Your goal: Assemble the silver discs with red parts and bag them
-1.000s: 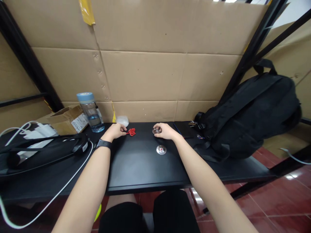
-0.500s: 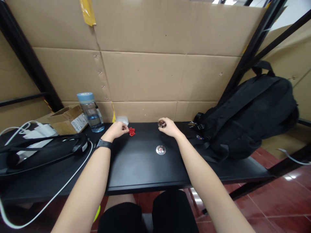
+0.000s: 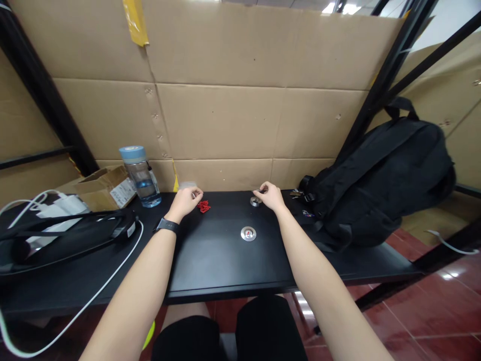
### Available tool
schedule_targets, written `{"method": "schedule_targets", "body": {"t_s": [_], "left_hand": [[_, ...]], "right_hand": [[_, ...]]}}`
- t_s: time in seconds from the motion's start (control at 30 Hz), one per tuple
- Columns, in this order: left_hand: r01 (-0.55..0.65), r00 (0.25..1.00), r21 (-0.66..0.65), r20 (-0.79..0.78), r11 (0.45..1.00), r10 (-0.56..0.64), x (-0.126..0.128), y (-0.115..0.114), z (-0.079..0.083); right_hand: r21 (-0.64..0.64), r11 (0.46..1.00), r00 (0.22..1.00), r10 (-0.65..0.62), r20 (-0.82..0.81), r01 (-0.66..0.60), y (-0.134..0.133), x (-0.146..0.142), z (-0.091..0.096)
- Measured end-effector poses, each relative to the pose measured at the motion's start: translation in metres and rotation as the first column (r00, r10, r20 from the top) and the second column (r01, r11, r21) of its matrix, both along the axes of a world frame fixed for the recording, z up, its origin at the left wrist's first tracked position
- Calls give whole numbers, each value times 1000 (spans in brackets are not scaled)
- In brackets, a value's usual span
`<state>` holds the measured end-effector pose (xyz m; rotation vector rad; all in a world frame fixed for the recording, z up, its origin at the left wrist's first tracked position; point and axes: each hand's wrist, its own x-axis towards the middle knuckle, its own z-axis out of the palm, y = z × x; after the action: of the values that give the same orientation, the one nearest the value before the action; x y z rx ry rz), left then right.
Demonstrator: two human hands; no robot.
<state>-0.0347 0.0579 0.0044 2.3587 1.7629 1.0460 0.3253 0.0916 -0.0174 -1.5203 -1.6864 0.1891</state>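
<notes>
My left hand (image 3: 185,201) hovers just left of a small pile of red pieces (image 3: 204,206) on the black table (image 3: 210,260). Its fingers are curled in a pinch, and what they hold is too small to make out. My right hand (image 3: 271,196) rests near the back edge, fingertips pinched together. A small round metal piece (image 3: 255,201) sits on the table right beside those fingertips. A silver disc with a red centre (image 3: 248,233) lies nearer to me, between both arms. A black watch is on my left wrist.
A black backpack (image 3: 379,170) fills the table's right end. A water bottle (image 3: 140,175), a cardboard box (image 3: 105,186), a black case (image 3: 63,235) and a white cable (image 3: 93,296) lie on the left. A cardboard wall (image 3: 233,115) closes the back.
My right hand carried the small round metal piece back and to the right, and the piece now sits on the table. My left hand rose slightly off the red pile.
</notes>
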Motion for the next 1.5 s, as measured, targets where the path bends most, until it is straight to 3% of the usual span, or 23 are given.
{"method": "schedule_targets", "body": {"t_s": [0.23, 0.33, 0.4, 0.57, 0.67, 1.0, 1.1, 1.17, 1.27, 1.37, 1.43, 1.5], "left_hand": [[247, 967, -77, -51, 966, -252, 31, -7, -6], [366, 924, -88, -86, 926, -373, 56, -19, -5], [470, 873, -104, -92, 876, -479, 75, -30, -3], [696, 687, -196, -96, 691, -720, 113, -55, -2], [724, 636, -233, -139, 649, -760, 121, -60, -5], [655, 695, -176, -239, 734, -678, 128, -61, -10], [614, 739, -135, -248, 778, -626, 127, -60, -9], [567, 789, -82, -232, 820, -569, 121, -57, -6], [475, 863, -8, -191, 880, -468, 108, -51, 1], [394, 911, 16, -142, 919, -388, 95, -43, 6], [365, 927, 12, -95, 931, -362, 87, -38, 7], [355, 935, 11, -29, 935, -354, 83, -35, 6]], "right_hand": [[-236, 971, 977, 95, 191, -48, 1, 4, -9], [-258, 964, 971, 113, 210, -56, 2, 3, -12], [-250, 966, 969, 117, 218, -61, 1, 1, -12], [-245, 967, 959, 127, 252, -63, 0, -2, -10], [-268, 961, 947, 140, 288, -60, 0, -3, -11], [-228, 962, 931, 214, 296, -148, 4, -12, -19], [-159, 977, 941, 183, 284, -142, 0, -14, -14], [-116, 973, 952, 222, 209, -201, -2, -17, -9], [-152, 897, 905, 424, 33, -415, -8, -24, 1], [-182, 750, 771, 623, -129, -636, -18, -35, 9], [-158, 681, 698, 688, -197, -715, -26, -46, 11], [-143, 661, 676, 708, -205, -736, -33, -57, 11]]}}
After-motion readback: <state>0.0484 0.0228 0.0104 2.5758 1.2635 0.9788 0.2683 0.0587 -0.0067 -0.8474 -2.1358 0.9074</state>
